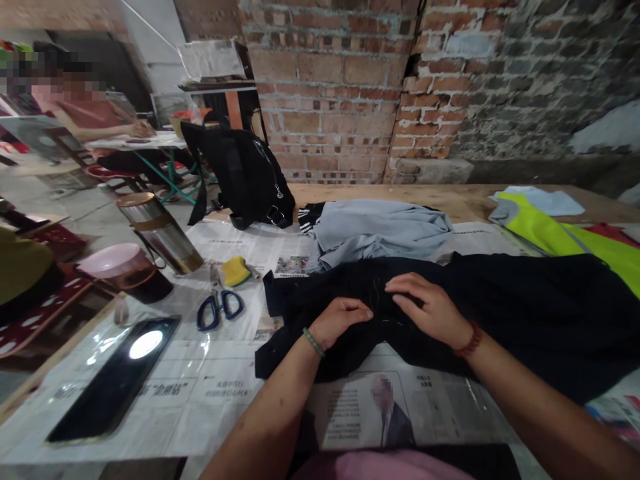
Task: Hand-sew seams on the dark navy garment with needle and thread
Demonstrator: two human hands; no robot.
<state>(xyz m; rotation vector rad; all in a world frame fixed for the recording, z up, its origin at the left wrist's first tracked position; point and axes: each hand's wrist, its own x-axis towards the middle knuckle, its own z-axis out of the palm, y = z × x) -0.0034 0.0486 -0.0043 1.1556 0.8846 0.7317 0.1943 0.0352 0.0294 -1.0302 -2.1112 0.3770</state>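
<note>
Dark navy trousers [525, 313] lie spread across the table in front of me. My left hand [343, 319] rests on the cloth with thumb and fingers pinched together; whatever is between them is too small to make out. Just right of it, my right hand [433, 312] hovers over the cloth, fingers stretched and the thumb apart. A thin loop of thread [376, 291] shows on the fabric between the two hands. Short pale stitches [393, 322] run below it. I cannot see a needle.
Left of the trousers are blue-handled scissors [220, 310], a yellow sponge [235, 271], a phone [117, 380], a lidded jar [127, 273] and a steel flask [163, 233]. Behind lie grey clothing [380, 228], a black backpack [240, 173] and a neon-yellow garment [555, 233]. Another person sits far left.
</note>
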